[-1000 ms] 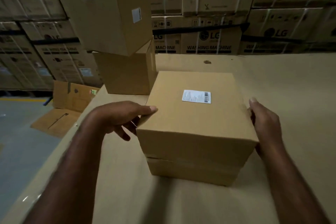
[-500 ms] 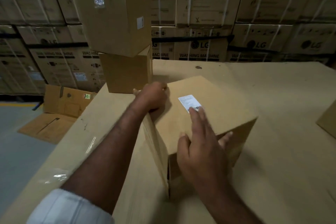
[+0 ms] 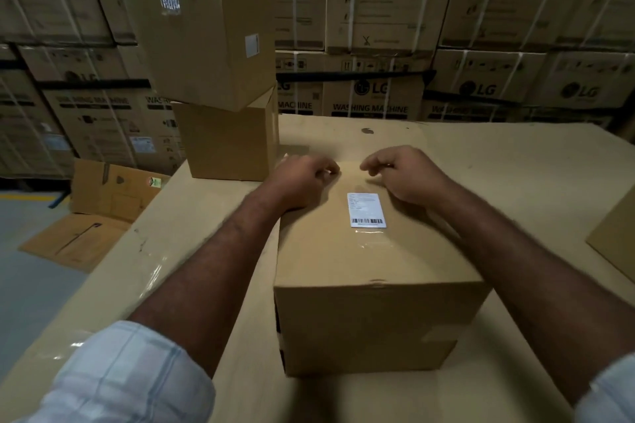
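A warehouse. Strapped cartons (image 3: 378, 27) printed "LG" and "WASHING MACHINE" are stacked in a wall across the back. In front lies a broad cardboard surface (image 3: 515, 182) with 2 plain boxes (image 3: 220, 79) stacked on it, and flattened cardboard (image 3: 79, 240) lies on the grey floor (image 3: 27, 285).
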Demonstrator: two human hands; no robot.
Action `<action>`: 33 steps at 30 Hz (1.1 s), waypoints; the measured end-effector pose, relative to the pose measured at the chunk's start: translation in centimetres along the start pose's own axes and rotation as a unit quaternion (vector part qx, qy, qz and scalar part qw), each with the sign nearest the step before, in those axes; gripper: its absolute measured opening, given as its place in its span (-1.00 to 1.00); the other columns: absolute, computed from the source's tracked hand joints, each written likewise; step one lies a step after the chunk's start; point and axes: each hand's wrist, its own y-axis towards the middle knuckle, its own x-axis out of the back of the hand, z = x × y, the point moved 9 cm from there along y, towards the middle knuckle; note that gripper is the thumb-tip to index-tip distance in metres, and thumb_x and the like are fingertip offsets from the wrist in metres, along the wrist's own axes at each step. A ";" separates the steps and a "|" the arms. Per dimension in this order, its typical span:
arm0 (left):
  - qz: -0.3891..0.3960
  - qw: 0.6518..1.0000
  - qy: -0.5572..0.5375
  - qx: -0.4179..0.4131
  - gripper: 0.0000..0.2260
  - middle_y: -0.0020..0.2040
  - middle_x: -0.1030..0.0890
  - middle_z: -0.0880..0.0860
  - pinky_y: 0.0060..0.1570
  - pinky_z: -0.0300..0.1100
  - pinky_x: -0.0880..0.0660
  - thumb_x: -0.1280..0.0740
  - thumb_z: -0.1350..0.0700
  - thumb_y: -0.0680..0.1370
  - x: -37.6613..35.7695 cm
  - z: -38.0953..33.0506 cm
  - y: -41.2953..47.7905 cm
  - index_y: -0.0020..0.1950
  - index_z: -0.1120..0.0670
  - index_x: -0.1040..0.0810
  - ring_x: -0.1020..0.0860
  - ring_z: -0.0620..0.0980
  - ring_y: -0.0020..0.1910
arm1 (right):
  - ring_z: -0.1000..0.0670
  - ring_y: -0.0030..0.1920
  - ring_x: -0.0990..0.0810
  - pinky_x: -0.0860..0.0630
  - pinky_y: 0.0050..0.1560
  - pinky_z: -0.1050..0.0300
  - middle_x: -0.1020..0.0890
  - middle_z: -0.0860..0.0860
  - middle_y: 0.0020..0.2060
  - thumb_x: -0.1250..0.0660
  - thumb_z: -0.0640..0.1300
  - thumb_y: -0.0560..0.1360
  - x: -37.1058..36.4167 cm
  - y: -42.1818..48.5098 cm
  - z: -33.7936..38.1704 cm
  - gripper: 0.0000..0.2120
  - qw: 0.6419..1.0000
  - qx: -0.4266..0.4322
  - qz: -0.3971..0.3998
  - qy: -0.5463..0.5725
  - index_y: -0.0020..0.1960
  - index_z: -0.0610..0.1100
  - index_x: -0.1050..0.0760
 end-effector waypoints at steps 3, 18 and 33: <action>-0.014 1.000 -0.011 0.002 -0.77 0.21 -0.67 0.01 0.41 0.12 -0.34 -0.25 0.06 0.64 -0.2 0.2 0.3 0.24 -0.07 -0.64 -0.57 0.06 0.20 | 0.06 0.13 -0.52 -0.48 0.26 0.04 -0.60 0.02 0.12 -0.18 -0.35 0.52 -2.2 1.7 -0.2 -0.55 0.996 0.053 0.050 -0.052 0.26 0.01 -0.62; -0.020 0.995 0.027 0.098 -0.78 0.27 -0.63 0.00 0.14 -0.26 -0.40 -0.28 0.15 0.64 0.0 -1.2 1.0 0.23 0.02 -0.65 -0.55 -0.03 0.23 | 0.00 0.11 -0.45 -0.49 0.16 -0.06 -0.54 0.13 -0.07 -0.15 -0.35 0.38 -3.1 1.8 -0.5 -0.49 0.982 0.181 0.051 -0.026 0.04 0.10 -0.70; -0.092 0.982 -0.051 0.154 -0.80 0.12 -0.69 -0.01 0.19 -0.09 -0.53 -0.33 0.25 0.56 -0.4 0.0 1.1 0.09 0.07 -0.70 -0.61 -0.02 0.13 | -0.04 0.19 -0.37 -0.30 0.19 -0.03 -0.42 0.11 -0.08 -0.17 -0.27 0.47 -4.2 2.0 0.3 -0.63 0.981 0.154 0.101 -0.064 -0.04 0.18 -0.56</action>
